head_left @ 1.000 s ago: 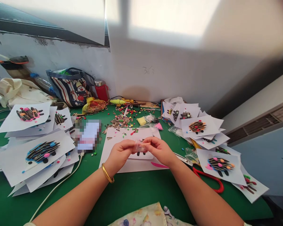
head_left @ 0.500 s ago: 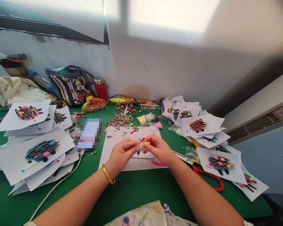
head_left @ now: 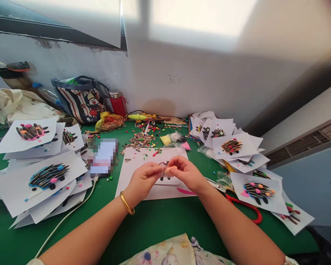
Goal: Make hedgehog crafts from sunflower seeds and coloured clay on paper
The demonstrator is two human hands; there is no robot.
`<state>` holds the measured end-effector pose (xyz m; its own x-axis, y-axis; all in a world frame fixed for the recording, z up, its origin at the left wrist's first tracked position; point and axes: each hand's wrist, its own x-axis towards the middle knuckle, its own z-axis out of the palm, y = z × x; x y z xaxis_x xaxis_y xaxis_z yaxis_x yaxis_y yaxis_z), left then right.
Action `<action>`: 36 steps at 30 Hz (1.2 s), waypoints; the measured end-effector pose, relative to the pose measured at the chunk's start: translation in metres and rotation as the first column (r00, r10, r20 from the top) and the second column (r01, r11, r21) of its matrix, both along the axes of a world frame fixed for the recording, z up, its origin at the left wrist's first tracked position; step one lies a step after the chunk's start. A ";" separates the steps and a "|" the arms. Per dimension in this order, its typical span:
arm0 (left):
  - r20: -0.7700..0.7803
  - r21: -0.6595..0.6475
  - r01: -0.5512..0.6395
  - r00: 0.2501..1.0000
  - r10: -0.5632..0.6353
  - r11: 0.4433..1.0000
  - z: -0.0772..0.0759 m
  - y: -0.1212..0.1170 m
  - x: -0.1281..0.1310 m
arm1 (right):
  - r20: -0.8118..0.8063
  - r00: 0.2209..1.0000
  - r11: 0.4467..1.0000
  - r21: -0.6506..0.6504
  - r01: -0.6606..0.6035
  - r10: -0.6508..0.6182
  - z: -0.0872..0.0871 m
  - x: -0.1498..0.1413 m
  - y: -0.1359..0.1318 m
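Note:
My left hand (head_left: 143,179), with a gold bangle at the wrist, pinches a clear plastic wrapper (head_left: 163,170). The fingers of my right hand (head_left: 188,174) are closed on a small lump of peach-orange clay (head_left: 171,169), right beside the wrapper. Both hands hover over a white sheet of paper (head_left: 138,187). Partly hidden under them is a smaller card with a dark hedgehog-like figure (head_left: 165,178). Small clay bits and a pink strip (head_left: 185,191) lie on the sheet.
Stacks of seed-covered hedgehog cards stand left (head_left: 79,165) and right (head_left: 281,184). Red-handled scissors (head_left: 257,213) lie by my right forearm. A phone (head_left: 102,156) with a cable is at left. Sunflower seeds (head_left: 140,140), yellow clay (head_left: 166,140) and a red bottle (head_left: 117,105) sit farther back.
The wrapper between my fingers has shifted toward my left hand, and more of the orange clay shows at my right fingertips. My hands stay in nearly the same place.

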<state>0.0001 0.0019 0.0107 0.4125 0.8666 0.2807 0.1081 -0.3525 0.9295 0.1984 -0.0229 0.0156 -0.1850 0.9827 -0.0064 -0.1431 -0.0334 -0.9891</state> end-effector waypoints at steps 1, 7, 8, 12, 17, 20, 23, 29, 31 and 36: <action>-0.012 0.011 -0.005 1.000 0.006 1.000 0.000 0.000 0.000 | -0.002 1.000 1.000 -0.004 -0.002 0.002 0.000 0.000 0.000; -0.091 0.053 -0.018 0.996 0.023 0.998 0.003 0.000 -0.002 | -0.018 0.998 0.996 -0.069 -0.064 0.063 0.005 -0.001 -0.001; -0.098 0.059 -0.016 0.995 0.022 0.998 0.003 0.000 -0.002 | -0.016 0.998 0.995 -0.072 -0.064 0.063 0.006 -0.002 -0.002; -0.123 0.084 -0.015 0.992 0.025 0.996 0.002 -0.001 -0.001 | 0.000 1.000 0.998 -0.055 -0.024 0.024 0.008 -0.004 -0.002; -0.139 0.123 -0.026 0.989 0.043 0.992 0.001 -0.004 0.002 | -0.012 1.000 0.999 -0.026 0.023 -0.023 0.005 -0.009 -0.003; -0.164 0.172 -0.032 0.985 0.061 0.985 0.002 -0.005 0.003 | -0.013 0.999 0.999 -0.012 0.044 -0.044 0.002 -0.013 -0.004; -0.176 0.220 -0.058 0.980 0.098 0.974 0.001 -0.006 0.002 | -0.029 0.999 0.999 -0.006 0.036 -0.036 0.001 -0.015 -0.004; -0.137 0.097 -0.120 0.982 0.133 0.988 0.003 -0.005 0.002 | 0.088 0.993 0.996 0.041 -0.082 0.078 0.005 -0.004 -0.005; -0.102 -0.039 -0.127 0.987 0.123 0.991 0.004 -0.005 0.003 | 0.177 0.981 0.992 0.087 -0.090 0.073 0.007 -0.001 -0.007; 0.090 -0.393 -0.019 0.994 0.060 0.919 0.010 -0.005 0.005 | 0.437 0.897 0.970 0.241 -0.041 -0.071 0.008 -0.006 -0.011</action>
